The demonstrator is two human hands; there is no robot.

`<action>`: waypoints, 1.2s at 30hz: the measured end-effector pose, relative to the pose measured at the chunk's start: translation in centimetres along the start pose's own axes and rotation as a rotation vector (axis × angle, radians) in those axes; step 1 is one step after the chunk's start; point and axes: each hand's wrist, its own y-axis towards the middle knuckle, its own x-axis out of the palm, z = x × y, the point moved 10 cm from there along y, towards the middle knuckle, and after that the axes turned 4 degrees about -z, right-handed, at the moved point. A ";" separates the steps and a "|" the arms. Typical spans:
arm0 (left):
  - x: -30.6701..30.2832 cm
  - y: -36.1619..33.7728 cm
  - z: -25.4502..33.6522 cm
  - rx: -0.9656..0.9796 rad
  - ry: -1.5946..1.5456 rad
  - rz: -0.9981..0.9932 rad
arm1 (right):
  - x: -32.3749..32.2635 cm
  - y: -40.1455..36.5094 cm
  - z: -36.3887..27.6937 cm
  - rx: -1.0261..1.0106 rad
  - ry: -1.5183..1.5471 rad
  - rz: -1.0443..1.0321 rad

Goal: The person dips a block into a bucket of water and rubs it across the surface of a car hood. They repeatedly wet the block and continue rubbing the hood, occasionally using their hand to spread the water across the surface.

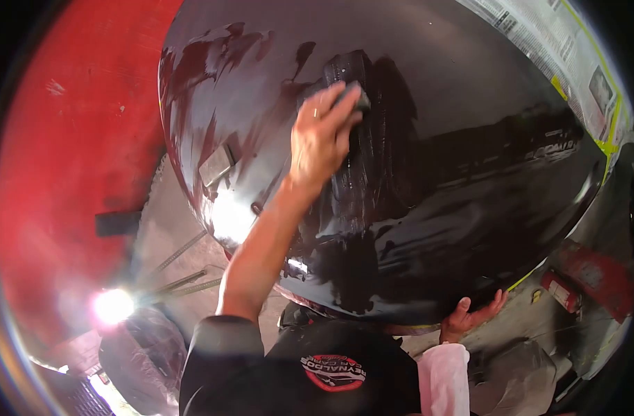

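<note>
My left hand [320, 135] is closed around a small grey sanding block [362, 100], mostly hidden under the fingers. The block rests on a dark, glossy car panel [469, 90], which looks like a hood. Wet streaks run down the panel below this hand. My right hand [473, 317] is at the panel's near edge, fingers stretched out and thumb raised, with nothing held. Left of my left forearm, a second flat grey block [216, 165] lies on the panel.
Newspaper masking [532, 48] with yellow-green tape borders the upper right. A red surface [67, 139] fills the left side. A bright lamp [114, 306] shines at lower left. A red box-like object [561, 291] sits on the floor at right. White cloth [444, 378] covers my right forearm.
</note>
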 end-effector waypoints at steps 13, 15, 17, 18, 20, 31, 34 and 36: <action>-0.9 -7.1 3.7 -0.022 -0.096 -0.021 | 0.2 0.5 -1.1 0.002 0.025 0.010; -0.9 -9.0 4.5 0.017 -0.112 -0.079 | 0.2 0.5 -0.8 0.024 0.025 0.005; -1.2 -7.5 4.0 0.011 -0.139 -0.069 | 0.6 0.4 -0.3 0.043 0.026 0.004; -1.0 -6.0 3.4 0.021 -0.143 -0.020 | 0.7 0.2 0.2 0.058 0.082 0.016; -0.2 -2.7 2.3 0.029 -0.145 0.051 | 0.5 -0.1 0.7 0.066 0.123 0.022; -0.8 -8.2 4.9 0.008 -0.221 -0.025 | 1.2 0.6 -0.4 0.056 0.151 -0.049; -0.9 -6.5 3.5 0.013 -0.234 0.032 | 1.2 0.7 -0.9 0.013 0.112 -0.058; -0.7 -3.5 1.9 0.024 -0.176 0.095 | 1.3 0.6 0.1 0.042 0.167 -0.075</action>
